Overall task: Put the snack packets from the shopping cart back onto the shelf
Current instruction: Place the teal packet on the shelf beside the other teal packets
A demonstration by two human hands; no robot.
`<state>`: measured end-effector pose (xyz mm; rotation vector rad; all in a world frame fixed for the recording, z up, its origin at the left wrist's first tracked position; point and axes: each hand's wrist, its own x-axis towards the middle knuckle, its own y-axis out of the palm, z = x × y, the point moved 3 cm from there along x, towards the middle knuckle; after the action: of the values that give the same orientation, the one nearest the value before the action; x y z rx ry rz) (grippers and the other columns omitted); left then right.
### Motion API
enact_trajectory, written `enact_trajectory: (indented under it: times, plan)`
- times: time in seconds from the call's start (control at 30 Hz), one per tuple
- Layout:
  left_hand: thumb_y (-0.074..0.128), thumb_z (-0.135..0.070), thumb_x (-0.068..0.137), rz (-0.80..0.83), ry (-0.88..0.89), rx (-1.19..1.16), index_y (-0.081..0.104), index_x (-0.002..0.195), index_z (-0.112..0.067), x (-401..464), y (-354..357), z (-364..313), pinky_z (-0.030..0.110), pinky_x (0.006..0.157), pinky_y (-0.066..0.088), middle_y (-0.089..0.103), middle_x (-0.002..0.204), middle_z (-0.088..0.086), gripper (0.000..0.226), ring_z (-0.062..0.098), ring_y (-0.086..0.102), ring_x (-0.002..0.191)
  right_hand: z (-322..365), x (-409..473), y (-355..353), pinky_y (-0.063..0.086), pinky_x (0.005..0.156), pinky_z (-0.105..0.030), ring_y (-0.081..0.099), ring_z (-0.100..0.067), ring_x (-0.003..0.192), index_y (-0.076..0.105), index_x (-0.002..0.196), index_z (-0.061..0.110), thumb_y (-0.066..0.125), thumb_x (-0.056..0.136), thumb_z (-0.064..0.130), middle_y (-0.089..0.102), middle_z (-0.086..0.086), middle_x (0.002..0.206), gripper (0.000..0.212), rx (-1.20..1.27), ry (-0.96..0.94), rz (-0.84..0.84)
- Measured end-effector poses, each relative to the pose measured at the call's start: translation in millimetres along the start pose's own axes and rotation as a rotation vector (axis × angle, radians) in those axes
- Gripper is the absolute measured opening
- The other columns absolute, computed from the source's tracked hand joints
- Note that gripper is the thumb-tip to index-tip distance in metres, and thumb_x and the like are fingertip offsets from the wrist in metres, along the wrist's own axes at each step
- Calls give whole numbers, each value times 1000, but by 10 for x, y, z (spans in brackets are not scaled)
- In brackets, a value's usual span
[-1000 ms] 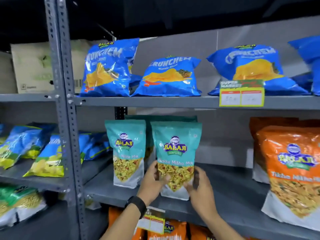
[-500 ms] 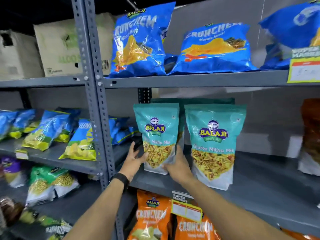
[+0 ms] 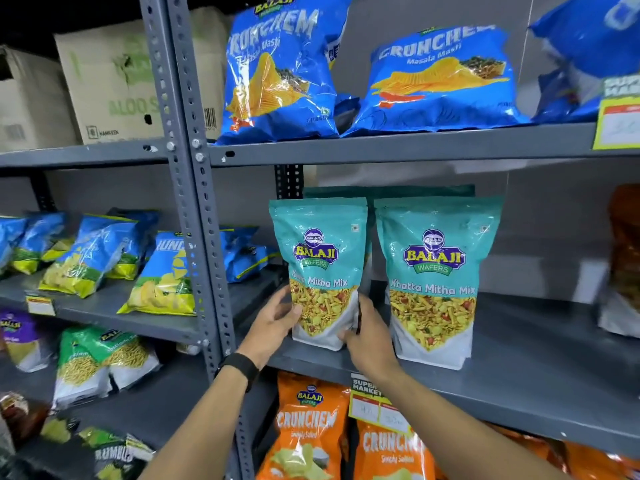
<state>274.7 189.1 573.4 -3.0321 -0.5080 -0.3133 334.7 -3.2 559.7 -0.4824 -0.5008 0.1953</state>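
Two teal Khatta Mitha Mix packets stand upright side by side on the grey middle shelf [image 3: 540, 344]. My left hand [image 3: 272, 322] and my right hand [image 3: 369, 336] clasp the lower sides of the left teal packet [image 3: 320, 258], which rests on the shelf. The right teal packet [image 3: 434, 271] stands free just beside my right hand. More teal packets show behind them. A black band sits on my left wrist. The shopping cart is out of view.
Blue Crunchem bags [image 3: 436, 77] lie on the shelf above. Orange Crunchem bags [image 3: 308, 431] fill the shelf below. An orange packet [image 3: 623, 258] stands at the far right. A grey upright post [image 3: 194, 209] divides off the left rack with blue-green bags [image 3: 93, 254] and cardboard boxes [image 3: 114, 81].
A second ago both hands held the right teal packet; they have let it go and shifted left onto the left teal packet. The view has swung left and moved closer.
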Motion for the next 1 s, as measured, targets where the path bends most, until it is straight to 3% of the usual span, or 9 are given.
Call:
enact_trajectory:
  times: [0.07,0.17,0.23,0.33,0.4,0.47,0.57,0.83,1.0]
  plan:
    - [63,-17,98,-162,46,6,45,151,-22,-143,58,-37,46,111,48,65,132,6,57,26,60,128,40,-129,-105,44,115,-36,44,-21,146,22,162,25,67,93,7,42,1,161,84,43,-9,6]
    - [67,-33,94,-552,226,55,65,124,-34,-519,230,-70,30,85,55,73,112,-4,30,20,69,104,-47,-438,-415,51,89,-11,60,-1,113,37,151,42,71,91,14,59,17,129,75,126,-84,-155]
    - [66,-45,88,-438,286,107,70,108,-40,-640,543,-75,29,77,57,75,97,-9,21,13,72,91,-164,-622,-764,49,75,-5,61,1,101,46,131,54,69,89,15,57,24,112,61,134,-125,-363]
    - [68,-56,79,52,172,190,61,117,-53,-514,1200,-50,23,90,57,74,106,-23,39,-11,69,98,-426,-703,-1331,49,85,-11,58,-6,103,49,125,42,72,87,17,53,10,115,51,111,-102,-659]
    - [73,-44,83,213,102,168,38,142,-48,-343,1508,-31,26,106,49,57,130,-29,69,-15,59,117,-622,-584,-1581,51,100,-34,57,-18,116,47,138,25,81,84,20,52,1,129,65,84,28,-568]
    - [74,-25,89,218,40,162,15,160,-35,-162,1630,14,41,120,39,47,148,-14,93,8,49,139,-749,-429,-1681,49,106,-45,56,-20,126,38,149,20,86,80,26,54,-2,140,85,107,144,-290]
    - [73,-22,91,242,-7,226,22,158,-34,-54,1650,97,50,120,39,50,155,4,85,24,48,142,-816,-313,-1661,50,105,-48,61,-21,126,48,140,25,85,80,32,65,1,135,71,116,174,-118]
    - [67,-20,96,166,6,237,29,157,-14,-153,1607,112,29,101,41,48,133,-12,72,13,49,125,-744,-405,-1455,45,67,2,60,20,92,52,123,36,80,85,24,65,31,104,49,213,112,-127]
    - [69,-17,95,73,28,222,37,153,-14,-292,1622,-5,28,95,48,57,138,5,67,16,58,118,-693,-439,-1481,45,74,3,62,-2,114,48,126,40,77,88,30,62,33,111,49,218,94,-41]
